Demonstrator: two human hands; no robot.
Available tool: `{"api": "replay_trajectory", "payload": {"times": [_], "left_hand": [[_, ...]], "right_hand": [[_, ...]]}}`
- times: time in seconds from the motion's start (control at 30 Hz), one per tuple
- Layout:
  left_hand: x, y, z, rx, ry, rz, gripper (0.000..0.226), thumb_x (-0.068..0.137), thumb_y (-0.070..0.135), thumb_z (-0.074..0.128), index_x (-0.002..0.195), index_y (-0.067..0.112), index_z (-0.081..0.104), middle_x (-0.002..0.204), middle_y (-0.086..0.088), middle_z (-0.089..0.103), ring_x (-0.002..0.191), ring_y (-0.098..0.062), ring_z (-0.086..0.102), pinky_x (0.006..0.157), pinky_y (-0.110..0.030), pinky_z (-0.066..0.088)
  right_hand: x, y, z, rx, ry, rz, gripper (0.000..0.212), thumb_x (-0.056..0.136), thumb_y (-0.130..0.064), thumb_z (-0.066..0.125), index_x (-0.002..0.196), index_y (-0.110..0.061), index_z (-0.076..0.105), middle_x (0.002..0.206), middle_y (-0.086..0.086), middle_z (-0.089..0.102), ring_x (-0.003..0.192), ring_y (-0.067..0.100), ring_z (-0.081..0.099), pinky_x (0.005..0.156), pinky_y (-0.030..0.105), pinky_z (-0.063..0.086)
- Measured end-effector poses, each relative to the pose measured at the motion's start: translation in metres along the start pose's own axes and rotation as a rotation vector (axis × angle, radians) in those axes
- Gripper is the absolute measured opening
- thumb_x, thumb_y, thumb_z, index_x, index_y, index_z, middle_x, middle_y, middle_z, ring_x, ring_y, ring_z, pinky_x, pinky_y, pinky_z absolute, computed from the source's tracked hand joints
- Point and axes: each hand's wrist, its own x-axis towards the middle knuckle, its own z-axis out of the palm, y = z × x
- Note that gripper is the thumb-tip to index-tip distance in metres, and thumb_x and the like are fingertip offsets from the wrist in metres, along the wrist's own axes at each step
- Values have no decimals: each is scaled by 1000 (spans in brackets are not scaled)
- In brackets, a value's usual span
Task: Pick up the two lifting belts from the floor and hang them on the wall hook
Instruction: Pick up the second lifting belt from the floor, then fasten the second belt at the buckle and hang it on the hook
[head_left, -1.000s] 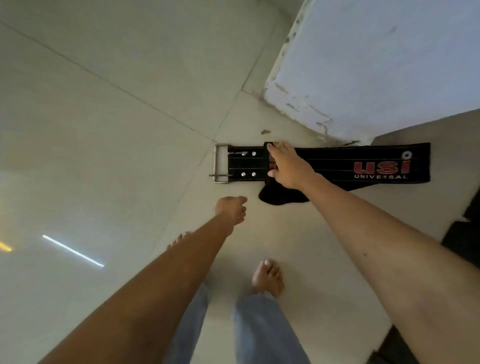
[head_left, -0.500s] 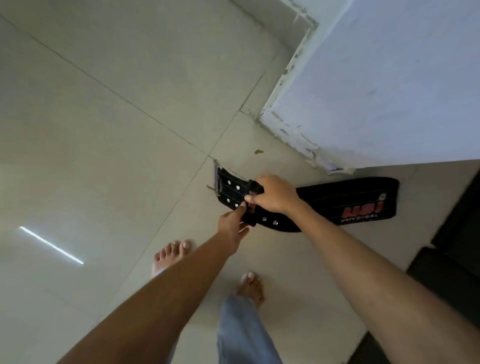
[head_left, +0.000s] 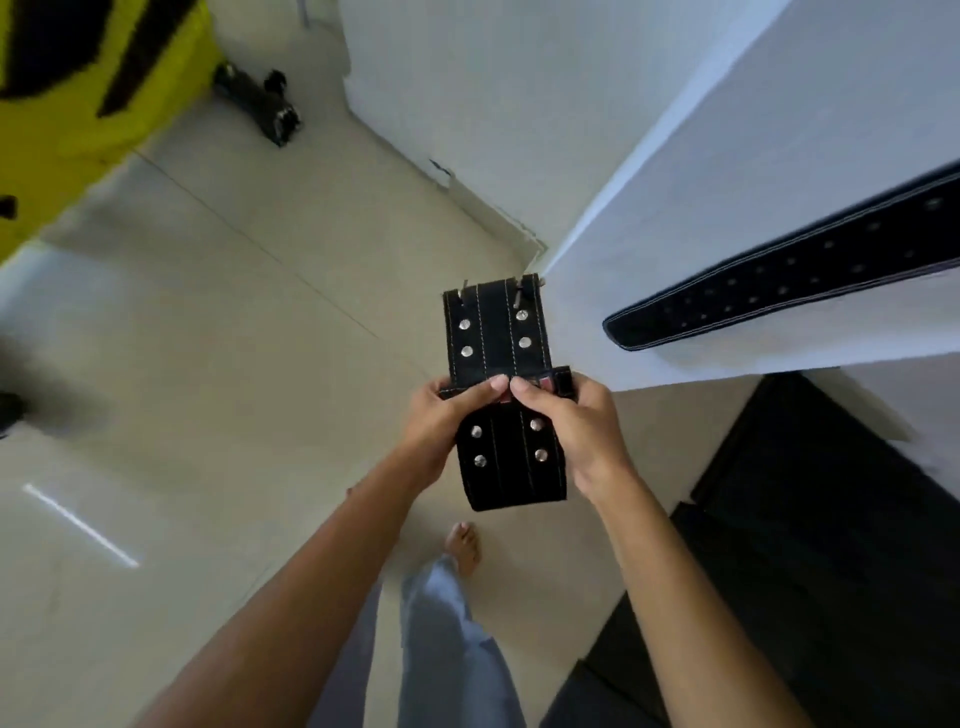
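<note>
Now above the floor (head_left: 218, 364): black belt (head_left: 493, 332) with silver rivets, held up at mid-length between both hands. Left hand (head_left: 441, 421) and right hand (head_left: 576, 421) closed on it from either side, thumbs nearly touching on the front. Upper end near the white wall (head_left: 753, 130) corner. Second black belt (head_left: 779, 275) against wall at right, end hanging free. Black mat (head_left: 805, 545) below right.

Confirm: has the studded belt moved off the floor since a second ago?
Yes. The studded belt lay flat on the floor tiles by the wall corner; now both hands hold it up, clear of the floor.
</note>
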Motion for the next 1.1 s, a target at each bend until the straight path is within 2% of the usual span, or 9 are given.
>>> {"api": "replay_trajectory", "payload": {"times": [0.1,0.2,0.37,0.6,0.7,0.8,0.87,0.97,1.1], "left_hand": [[-60,56,23,99,-27,72,38,73,21,80,101,-2,70,94,-17,75,85,-28,73,75,-32,57],[-106,96,39,186,-38,120,30,75,18,78,97,-2,71,88,-15,75,78,-26,73,70,-31,58],[-171,148,58,326,-106,193,16,77,19,77,85,7,71,73,-7,74,65,-22,72,59,-28,56],[-237,182,84,409,-182,350,32,74,17,79,99,-1,69,88,-16,75,75,-27,74,68,-33,59],[-249,194,89,404,-173,433,29,73,18,81,96,3,71,88,-16,75,77,-29,74,72,-36,59],[-257,207,91,421,-169,512,15,75,15,79,86,9,72,79,-9,75,71,-23,72,67,-32,59],[-260,213,91,422,-169,534,13,76,15,78,86,9,72,74,-4,76,68,-19,72,64,-28,57],[-261,217,92,437,-167,516,17,76,17,78,89,8,70,71,-2,76,66,-17,73,60,-26,56],[-262,213,92,437,-202,488,20,75,18,79,90,7,70,79,-8,76,73,-24,73,68,-32,58]], "right_hand": [[-61,-49,-9,67,-11,-12,13,76,-19,80,86,-13,75,87,5,78,82,21,75,74,34,58],[-107,-78,-12,114,-20,-17,17,78,-21,79,93,-15,74,91,4,79,84,19,75,69,30,57],[-168,-120,-18,229,-49,-94,30,83,-25,74,111,-14,69,107,8,76,98,23,73,82,42,59],[-194,-192,-47,449,12,-224,37,82,-17,75,114,1,69,116,21,71,108,36,68,99,51,52],[-219,-188,-41,390,-97,-250,35,84,-19,73,115,-5,69,111,16,73,104,33,70,94,46,56],[-246,-156,-23,403,-196,-253,28,86,-20,71,113,-14,71,112,10,75,105,25,71,89,41,58],[-261,-126,-6,333,-161,-235,23,82,-13,75,105,-17,72,110,9,76,100,22,72,84,35,59],[-272,-104,12,263,-157,-190,24,77,-9,79,100,-13,73,108,12,76,97,24,72,87,35,58],[-268,-145,-12,424,-95,-338,21,83,-11,73,104,-14,72,101,8,76,94,23,73,87,43,59]]}}
